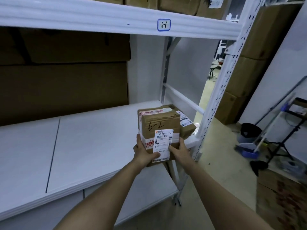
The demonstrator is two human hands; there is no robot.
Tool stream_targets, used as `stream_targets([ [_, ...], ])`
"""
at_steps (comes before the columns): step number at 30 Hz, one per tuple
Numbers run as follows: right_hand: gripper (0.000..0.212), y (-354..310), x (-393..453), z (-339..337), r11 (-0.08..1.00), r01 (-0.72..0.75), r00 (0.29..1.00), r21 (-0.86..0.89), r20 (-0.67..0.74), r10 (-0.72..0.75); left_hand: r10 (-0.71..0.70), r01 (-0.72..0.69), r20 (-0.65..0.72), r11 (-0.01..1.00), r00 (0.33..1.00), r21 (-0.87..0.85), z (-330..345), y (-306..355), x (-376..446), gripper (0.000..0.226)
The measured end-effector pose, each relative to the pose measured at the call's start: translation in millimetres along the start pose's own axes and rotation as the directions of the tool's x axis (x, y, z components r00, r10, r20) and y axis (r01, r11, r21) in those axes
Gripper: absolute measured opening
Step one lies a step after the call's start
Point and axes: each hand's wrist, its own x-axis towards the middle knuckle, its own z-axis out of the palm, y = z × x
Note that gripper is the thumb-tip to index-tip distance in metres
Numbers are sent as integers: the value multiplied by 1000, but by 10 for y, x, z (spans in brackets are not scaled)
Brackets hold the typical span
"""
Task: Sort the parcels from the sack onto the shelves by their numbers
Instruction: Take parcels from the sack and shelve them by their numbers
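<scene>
Parcel (159,130) marked "6-2" by hand is held at the right end of the white shelf (93,140), near edge projecting past the shelf's front lip. Brown cardboard, taped, with a white shipping label (162,145) stuck on the top face toward the near end.

Head view: left hand (144,153) is clamped on the parcel's near-left corner, fingers laid up the left side, thumb pressed onto the label. Right hand (180,151) is clamped on the near-right corner, thumb on the label edge, fingers wrapped down the right side. Both forearms are extended from the bottom of frame.

Second parcel (184,121) is seen just behind and to the right of the held one, resting on the same shelf beside the perforated upright (222,90); contact between the two cannot be judged. Beam above carries a blue-bordered tag (164,24) that seems to read "6-1". Large brown cartons (63,77) are stacked at the back left of the shelf. On the floor to the right, a mop (265,135) and a blue dustpan (247,151) are visible, with more cartons (249,63) behind the upright.
</scene>
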Motion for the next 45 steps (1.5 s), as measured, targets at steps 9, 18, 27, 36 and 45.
stream_targets([
  [9, 62, 367, 803, -510, 991, 23, 983, -135, 186, 2, -18, 12, -148, 999, 989, -46, 652, 100, 358, 112],
  [18, 48, 635, 1131, -667, 963, 71, 991, -262, 130, -37, -47, 32, -269, 998, 962, -58, 983, 54, 490, 100],
  [27, 20, 738, 1303, -722, 952, -127, 992, -278, -55, 116, -121, 148, -337, 988, 934, 55, 1025, -9, 699, 63],
  [36, 22, 819, 1451, -657, 950, -242, 969, -198, -89, 229, -130, 176, -331, 978, 935, 115, 1005, 58, 899, 59],
  [45, 17, 816, 1522, -703, 943, -256, 967, -211, -55, 250, -136, 176, -343, 980, 929, 88, 1024, 47, 937, 56],
])
